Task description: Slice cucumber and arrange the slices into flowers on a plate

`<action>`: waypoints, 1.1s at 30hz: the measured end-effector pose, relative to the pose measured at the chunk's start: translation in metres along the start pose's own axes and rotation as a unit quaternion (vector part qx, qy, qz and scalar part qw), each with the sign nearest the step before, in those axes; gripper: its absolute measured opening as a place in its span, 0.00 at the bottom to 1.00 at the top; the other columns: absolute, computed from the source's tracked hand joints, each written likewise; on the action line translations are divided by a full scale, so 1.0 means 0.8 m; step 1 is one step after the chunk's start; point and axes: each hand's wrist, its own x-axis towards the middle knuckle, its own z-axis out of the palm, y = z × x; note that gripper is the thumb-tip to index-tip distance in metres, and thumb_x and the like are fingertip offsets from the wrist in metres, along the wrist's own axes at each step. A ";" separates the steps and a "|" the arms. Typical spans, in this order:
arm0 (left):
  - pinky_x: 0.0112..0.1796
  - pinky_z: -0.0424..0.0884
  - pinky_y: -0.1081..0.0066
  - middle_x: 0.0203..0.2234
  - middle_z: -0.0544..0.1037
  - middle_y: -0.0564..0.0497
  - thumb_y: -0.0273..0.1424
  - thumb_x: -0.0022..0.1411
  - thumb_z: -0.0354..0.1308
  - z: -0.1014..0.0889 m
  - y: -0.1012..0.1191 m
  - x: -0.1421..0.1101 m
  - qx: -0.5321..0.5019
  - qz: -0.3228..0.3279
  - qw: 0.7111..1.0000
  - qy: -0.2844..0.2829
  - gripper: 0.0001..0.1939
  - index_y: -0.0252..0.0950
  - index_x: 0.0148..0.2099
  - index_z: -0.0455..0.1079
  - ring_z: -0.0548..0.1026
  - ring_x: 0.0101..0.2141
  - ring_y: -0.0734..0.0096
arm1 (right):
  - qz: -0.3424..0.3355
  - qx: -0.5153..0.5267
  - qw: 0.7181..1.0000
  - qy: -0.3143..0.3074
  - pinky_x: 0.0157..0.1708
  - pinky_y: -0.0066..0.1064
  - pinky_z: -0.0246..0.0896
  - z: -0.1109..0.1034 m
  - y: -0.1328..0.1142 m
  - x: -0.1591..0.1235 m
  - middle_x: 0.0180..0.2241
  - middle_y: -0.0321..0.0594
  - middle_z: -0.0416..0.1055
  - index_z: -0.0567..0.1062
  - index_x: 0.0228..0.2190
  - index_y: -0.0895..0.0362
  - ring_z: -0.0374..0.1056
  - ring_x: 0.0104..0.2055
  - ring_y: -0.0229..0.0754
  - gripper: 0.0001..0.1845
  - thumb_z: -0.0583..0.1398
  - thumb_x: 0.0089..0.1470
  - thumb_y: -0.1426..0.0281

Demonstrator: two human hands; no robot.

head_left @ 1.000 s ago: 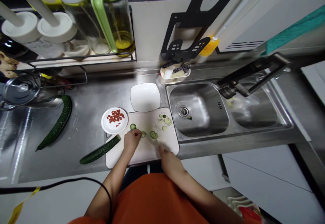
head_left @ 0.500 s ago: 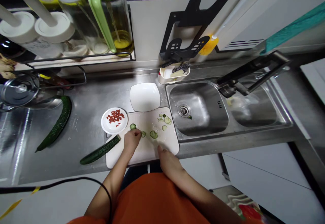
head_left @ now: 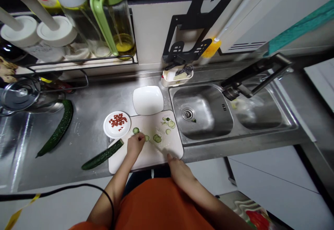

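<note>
On the white cutting board, my left hand is closed in a pinch at the edge of a cucumber slice. A short cucumber piece lies just beyond its fingers. My right hand is closed at the board's near right edge around a knife; its thin, pale blade points toward the left hand and barely stands out. Overlapping cucumber slices lie between the hands, and several more slices are at the far right. A cut cucumber rests partly over the board's left edge.
A white plate of chopped red bits and a white square plate stand behind the board. A whole cucumber lies left. To the right are a double sink and black faucet; a condiment rack overhangs the left.
My right hand has moved a little right and toward me, drawing the knife away from the left hand. My left hand stays at the same slice. The view has shifted slightly.
</note>
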 end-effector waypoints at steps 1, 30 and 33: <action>0.34 0.64 0.77 0.26 0.78 0.55 0.31 0.56 0.56 -0.002 0.000 -0.001 -0.002 0.007 1.000 0.001 0.06 0.39 0.33 0.74 0.74 0.30 0.75 | 0.001 0.001 1.000 0.001 0.36 0.33 0.61 0.002 0.002 0.000 0.41 0.51 0.74 0.66 0.50 0.60 0.71 0.43 0.48 0.25 0.43 0.54 0.83; 0.32 0.61 0.72 0.33 0.78 0.49 0.36 0.62 0.50 -0.032 0.001 0.008 0.174 -0.011 0.973 0.154 0.13 0.42 0.45 0.72 0.73 0.32 0.67 | -0.007 0.004 1.000 0.003 0.35 0.31 0.62 0.007 0.015 0.006 0.41 0.48 0.74 0.64 0.53 0.58 0.71 0.43 0.46 0.28 0.44 0.52 0.84; 0.33 0.62 0.72 0.37 0.76 0.47 0.35 0.62 0.50 -0.030 0.006 0.006 0.191 0.012 0.965 0.177 0.13 0.41 0.47 0.71 0.73 0.34 0.67 | -0.006 -0.005 1.000 -0.007 0.35 0.32 0.62 0.005 0.014 0.005 0.42 0.49 0.74 0.64 0.52 0.59 0.71 0.43 0.47 0.27 0.45 0.52 0.84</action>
